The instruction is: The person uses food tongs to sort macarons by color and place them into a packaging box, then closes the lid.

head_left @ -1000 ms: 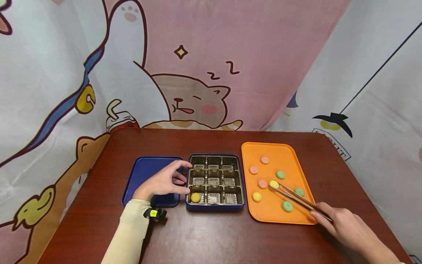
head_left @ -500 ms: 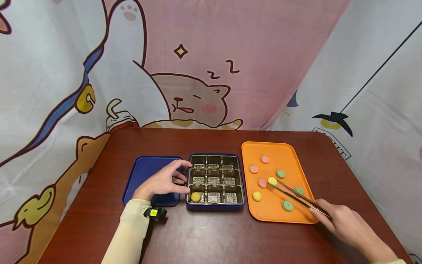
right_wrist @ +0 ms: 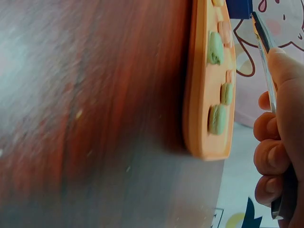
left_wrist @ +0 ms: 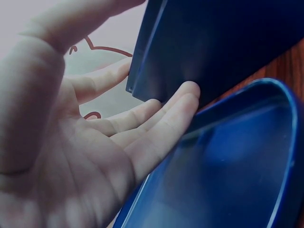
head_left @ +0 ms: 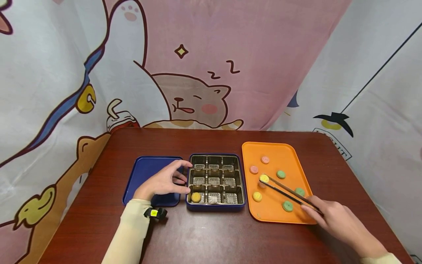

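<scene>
My right hand (head_left: pixel 344 223) grips metal tongs (head_left: pixel 291 193), whose tips pinch a yellow macaron (head_left: pixel 264 178). In the head view this macaron overlaps a pink macaron (head_left: pixel 262 185) on the orange tray (head_left: pixel 276 215). The tongs (right_wrist: pixel 271 90) also show in the right wrist view, with my fingers curled round them. My left hand (head_left: pixel 162 179) touches the left side of a dark blue box (head_left: pixel 215 208). Up close, its fingertips rest against the box wall (left_wrist: pixel 213 42). Inside the box is a divided liner, with a yellow macaron (head_left: pixel 196 197) in the front-left compartment.
On the orange tray lie pink macarons (head_left: pixel 265 160), green macarons (head_left: pixel 287 206) and another yellow macaron (head_left: pixel 257 196). A shallow blue tray or lid (head_left: pixel 150 167) lies left of the box, partly under my left forearm and hand. A printed curtain (head_left: pixel 263 55) hangs behind the table.
The tongs have carried the pinched yellow macaron leftward, from beside the pink macaron to in front of it in the head view. My left hand and the box have stayed still.
</scene>
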### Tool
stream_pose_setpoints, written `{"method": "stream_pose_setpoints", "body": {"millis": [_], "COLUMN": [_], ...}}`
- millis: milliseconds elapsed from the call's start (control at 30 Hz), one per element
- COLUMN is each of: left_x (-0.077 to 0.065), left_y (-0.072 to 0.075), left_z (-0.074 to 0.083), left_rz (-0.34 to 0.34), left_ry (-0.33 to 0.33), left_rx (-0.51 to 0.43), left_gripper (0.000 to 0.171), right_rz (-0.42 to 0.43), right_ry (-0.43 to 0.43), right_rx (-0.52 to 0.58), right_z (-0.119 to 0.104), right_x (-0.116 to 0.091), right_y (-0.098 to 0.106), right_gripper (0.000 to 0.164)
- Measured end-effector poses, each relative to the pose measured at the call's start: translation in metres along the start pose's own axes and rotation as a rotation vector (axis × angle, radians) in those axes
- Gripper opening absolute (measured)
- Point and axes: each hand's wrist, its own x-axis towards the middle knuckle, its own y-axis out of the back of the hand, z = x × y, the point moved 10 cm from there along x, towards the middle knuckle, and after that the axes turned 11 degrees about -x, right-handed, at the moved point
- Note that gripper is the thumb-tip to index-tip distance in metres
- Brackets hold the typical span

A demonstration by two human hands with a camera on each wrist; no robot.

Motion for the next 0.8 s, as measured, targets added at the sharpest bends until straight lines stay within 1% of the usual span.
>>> {"method": "stream_pose_setpoints", "body": {"millis": [100, 233, 400, 500, 667, 800], "left_x": [0.0, 0.0, 0.001, 0.001, 0.0, 0.0], "left_y": [0.0, -0.001, 0.0, 0.0, 0.0, 0.0], "left_z": [0.0, 0.0, -0.001, -0.001, 0.0, 0.0], "left_rz": [-0.001, -0.006, -0.008, -0.008, -0.005, -0.002], "left_ry": [-0.002, -0.009, -0.004, 0.002, 0.002, 0.004], "left_rx": [0.0, 0.001, 0.01, 0.014, 0.016, 0.014], "left_gripper": [0.079, 0.081, 0.082, 0.082, 0.083, 0.083], "right_rz": [-0.011, 0.002, 0.028, 0.023, 0.002, 0.018], "right_ry": [0.009, 0.036, 0.076, 0.088, 0.106, 0.137], "right_rx": [-0.006, -0.008, 0.007, 0.027, 0.038, 0.025], "right_z": [-0.005, -0.014, -0.026, -0.032, -0.042, -0.052], "right_x": [0.006, 0.012, 0.02, 0.025, 0.035, 0.043], "right_y": [-0.001, 0.0, 0.001, 0.001, -0.001, 0.0], "right_gripper": [0.026, 0.027, 0.026, 0.026, 0.018, 0.02]}}
